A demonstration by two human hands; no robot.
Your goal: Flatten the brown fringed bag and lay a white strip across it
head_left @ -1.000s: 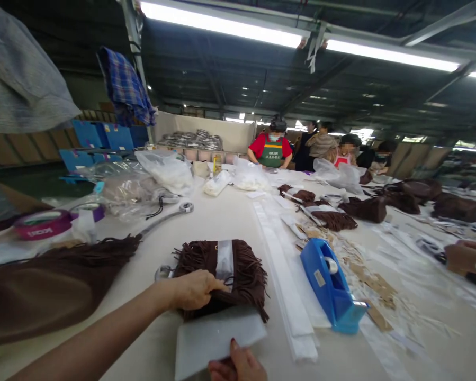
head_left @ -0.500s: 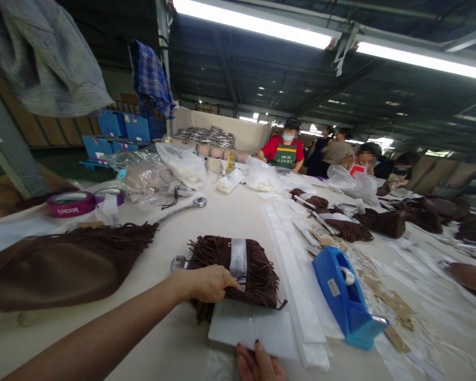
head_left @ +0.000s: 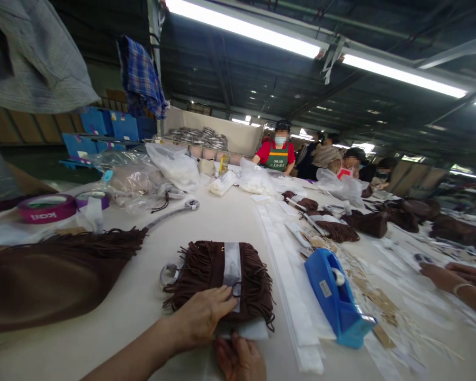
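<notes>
A dark brown fringed bag (head_left: pixel 212 264) lies on the table in front of me, a translucent white strip (head_left: pixel 232 259) wrapped across its middle. My left hand (head_left: pixel 201 315) rests on the bag's near side, fingers stretched out over the strip's lower part. At the bottom edge, my right hand (head_left: pixel 241 357) has its fingers closed at the near edge of a white sheet (head_left: pixel 256 332). Most of that sheet is hidden beneath the bag and behind my hands. A grey ring-ended piece (head_left: pixel 168 275) sticks out from the bag's left side.
A blue tape dispenser (head_left: pixel 333 296) stands to the right, beside long white strips (head_left: pixel 279 270). Left lies a larger brown fringed bag (head_left: pixel 63 280), with purple tape rolls (head_left: pixel 47 208) behind. Another person's hands (head_left: pixel 456 278) reach in at right. A co-worker (head_left: pixel 277 151) faces me across the table.
The white sheet has slid further under the fringed bag, my right hand moving left and up with it. My left hand has flattened on the strip. Another person's hands have appeared at right.
</notes>
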